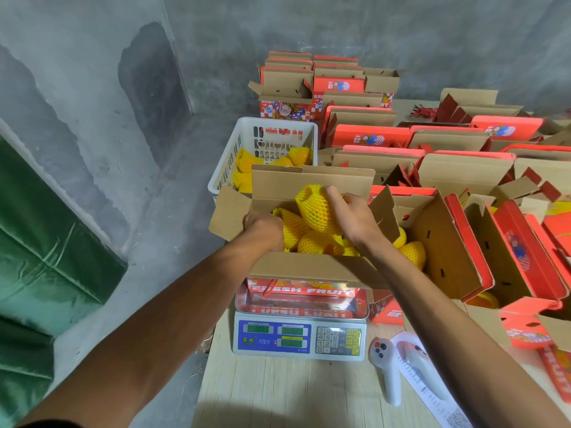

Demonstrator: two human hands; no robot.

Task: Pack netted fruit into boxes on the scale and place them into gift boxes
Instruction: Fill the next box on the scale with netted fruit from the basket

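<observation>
An open cardboard box [312,268] with a red "FRESH FRUIT" front stands on the scale [298,336]. Several fruits in yellow foam netting lie inside it. My right hand [352,211] grips one netted fruit [315,208] just above the pile in the box. My left hand [262,227] is at the box's left side, down among the netted fruits [292,228]; its fingers are hidden. A white plastic basket [247,131] behind the box holds more netted fruit [247,168].
Many open red gift boxes [463,171] fill the table to the right and back; the nearest one [445,251] holds netted fruit. Two white handheld controllers [387,369] and a paper sheet lie on the wooden tabletop [278,393]. A grey wall and green cloth are on the left.
</observation>
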